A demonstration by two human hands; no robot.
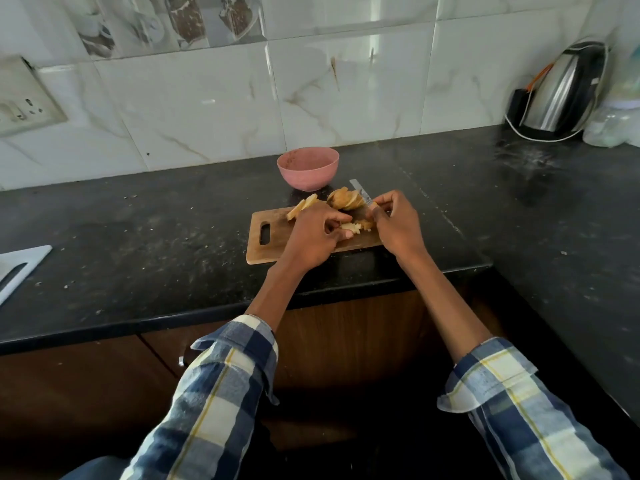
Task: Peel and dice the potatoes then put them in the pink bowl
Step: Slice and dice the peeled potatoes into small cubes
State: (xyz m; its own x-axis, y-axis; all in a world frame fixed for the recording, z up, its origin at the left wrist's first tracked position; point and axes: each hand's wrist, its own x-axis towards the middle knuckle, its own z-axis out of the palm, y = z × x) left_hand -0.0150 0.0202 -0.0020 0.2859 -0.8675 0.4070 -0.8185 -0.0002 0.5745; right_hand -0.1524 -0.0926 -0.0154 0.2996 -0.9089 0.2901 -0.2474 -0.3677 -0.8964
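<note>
Right hand (398,223) grips knife (360,191); pink bowl (307,168) behind board (266,247); kettle (561,95) far right.

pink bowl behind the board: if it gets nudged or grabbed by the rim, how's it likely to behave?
The pink bowl shows nothing inside, so it is probably light and may slide on the dark countertop when nudged. Its base looks narrower than its rim, so a push high on the wall could tip it. The matte, speckled surface suggests stiff plastic or composite, likely rigid and not very slippery.
</note>
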